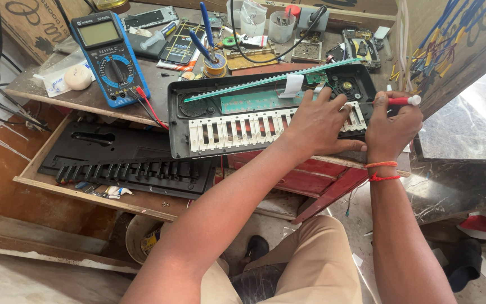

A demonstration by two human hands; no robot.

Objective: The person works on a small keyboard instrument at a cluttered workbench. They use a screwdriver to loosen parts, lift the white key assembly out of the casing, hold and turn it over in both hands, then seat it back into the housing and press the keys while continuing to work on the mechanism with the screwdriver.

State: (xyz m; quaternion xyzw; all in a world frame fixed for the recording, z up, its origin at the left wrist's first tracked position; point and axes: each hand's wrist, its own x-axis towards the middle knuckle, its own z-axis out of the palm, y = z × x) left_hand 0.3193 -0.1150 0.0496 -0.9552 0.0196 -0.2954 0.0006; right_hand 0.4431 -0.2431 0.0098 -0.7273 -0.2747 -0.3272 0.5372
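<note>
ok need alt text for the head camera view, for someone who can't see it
A person's left hand presses on the white keys of an opened small keyboard on a cluttered workbench, while the right hand holds a red-handled tool at its right end. A blue multimeter lies to the left, and the black keyboard cover sits below.

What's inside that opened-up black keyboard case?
Inside the keyboard case: a row of white keys, a green circuit board and a round speaker. The left hand covers the keys beneath it.
</note>
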